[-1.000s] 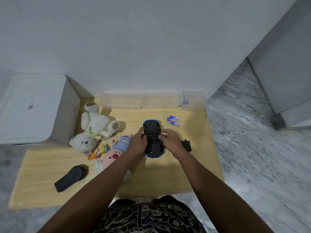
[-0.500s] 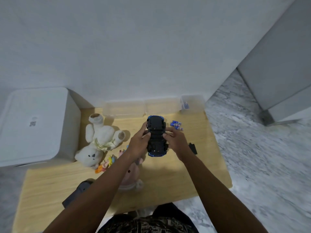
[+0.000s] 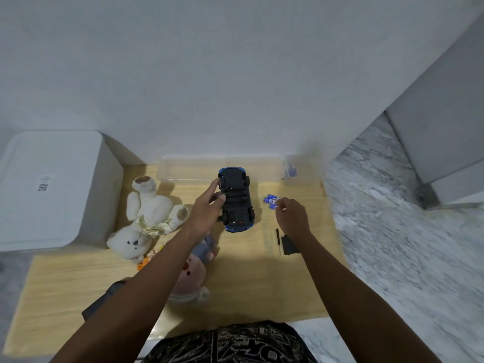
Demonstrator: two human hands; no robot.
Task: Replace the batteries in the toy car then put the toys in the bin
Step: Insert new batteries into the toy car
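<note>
A left hand (image 3: 207,209) gripped an upturned toy car (image 3: 236,200) (underside showing) while the right hand's (image 3: 292,217) curled fingers touched blue batteries (image 3: 271,200) on the table (image 3: 262,279).

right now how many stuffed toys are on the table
2. The white teddy bear lies left of the toy car; the pink plush doll lies partly under the left forearm. Others may be hidden.

- The toy car (image 3: 236,200) is lying wheels-up mid-table (image 3: 256,279).
- The batteries (image 3: 272,201) are sitting at its 3 o'clock.
- The teddy bear (image 3: 146,218) is lying at its 9 o'clock.
- The bin (image 3: 193,170) is standing at its 11 o'clock.
</note>
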